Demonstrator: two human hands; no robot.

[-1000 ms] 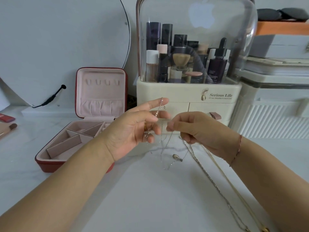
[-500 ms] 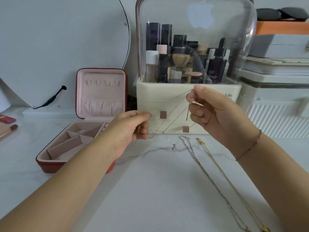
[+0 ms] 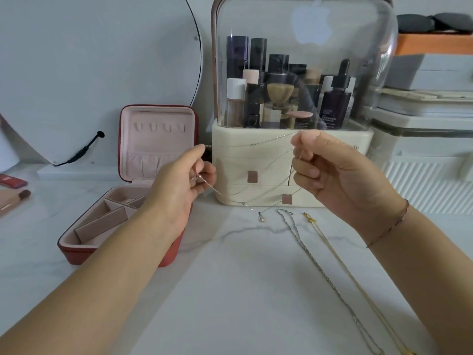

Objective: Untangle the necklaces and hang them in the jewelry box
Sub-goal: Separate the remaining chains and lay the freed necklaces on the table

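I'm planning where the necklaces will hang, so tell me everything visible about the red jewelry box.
The jewelry box is a red case lined in pink, velvety-looking fabric. It stands open on the marbled table, lid upright with four tabs above a gathered pocket. Its base has divided compartments. The left forearm hides its right side.

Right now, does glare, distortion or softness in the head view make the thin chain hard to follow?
Head view: a pale logo-shaped reflection sits on the clear dome; the thin chain between left hand and right hand nearly vanishes against the cream drawers; wide-angle bowing stretches the frame edges; light is soft, shadows faint.
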